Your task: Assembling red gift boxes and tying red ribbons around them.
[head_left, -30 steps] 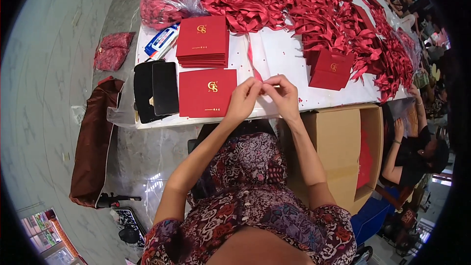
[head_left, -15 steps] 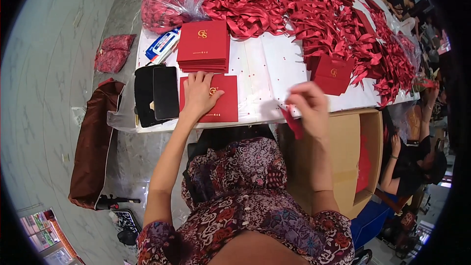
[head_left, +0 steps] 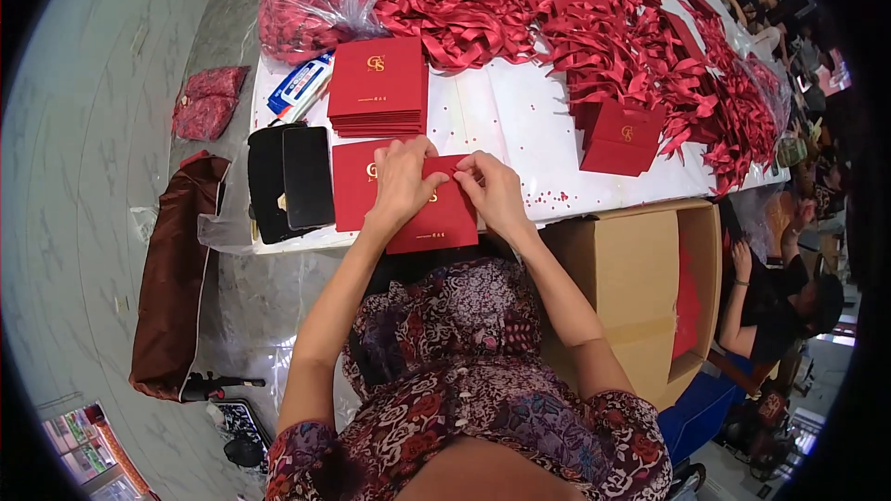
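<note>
A flat red paper bag (head_left: 432, 227) with gold print lies at the near table edge, its lower part reaching past the edge. My left hand (head_left: 406, 181) grips its upper left, thumb on the front and fingers curled over the top. At the top edge, right of centre, my right hand (head_left: 494, 189) pinches between thumb and index finger; whether a ribbon end is in that pinch is too small to tell. Partly beneath my left hand is another flat red bag (head_left: 351, 199). Behind it stands a neat stack of red bags (head_left: 376, 83).
A black phone (head_left: 307, 178) on a dark pouch and a white-blue packet (head_left: 302, 88) sit left. Red ribbons (head_left: 455, 9) heap across the back. More red bags (head_left: 617, 144) lie right, above an open cardboard box (head_left: 636, 288). Red dots (head_left: 557, 197) are scattered about. Other people work far right.
My right hand has come left from beside the box, where it held a dark red piece, to the bag's top edge. My left hand has shifted right; a second bag now overlaps the first.
</note>
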A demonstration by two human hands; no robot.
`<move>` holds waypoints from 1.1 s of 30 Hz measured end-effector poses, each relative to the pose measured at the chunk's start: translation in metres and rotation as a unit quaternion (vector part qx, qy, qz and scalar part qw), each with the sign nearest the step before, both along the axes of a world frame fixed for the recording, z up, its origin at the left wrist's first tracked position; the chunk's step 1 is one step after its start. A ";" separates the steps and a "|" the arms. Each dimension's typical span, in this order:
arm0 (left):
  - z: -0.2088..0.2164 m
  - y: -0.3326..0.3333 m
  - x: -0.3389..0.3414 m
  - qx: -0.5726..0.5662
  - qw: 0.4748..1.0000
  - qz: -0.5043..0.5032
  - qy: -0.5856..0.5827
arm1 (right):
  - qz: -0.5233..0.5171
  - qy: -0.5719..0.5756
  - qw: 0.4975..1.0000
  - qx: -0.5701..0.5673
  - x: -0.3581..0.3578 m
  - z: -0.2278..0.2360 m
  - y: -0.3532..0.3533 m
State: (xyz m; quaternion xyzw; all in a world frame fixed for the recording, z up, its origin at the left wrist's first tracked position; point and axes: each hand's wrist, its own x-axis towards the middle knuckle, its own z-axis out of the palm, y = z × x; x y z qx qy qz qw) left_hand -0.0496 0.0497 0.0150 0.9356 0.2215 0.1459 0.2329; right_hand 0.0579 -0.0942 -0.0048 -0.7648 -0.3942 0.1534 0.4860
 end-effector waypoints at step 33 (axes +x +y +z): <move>-0.007 -0.061 0.000 -0.044 0.991 0.049 -0.113 | 0.007 0.038 0.998 -0.042 0.008 0.013 -0.017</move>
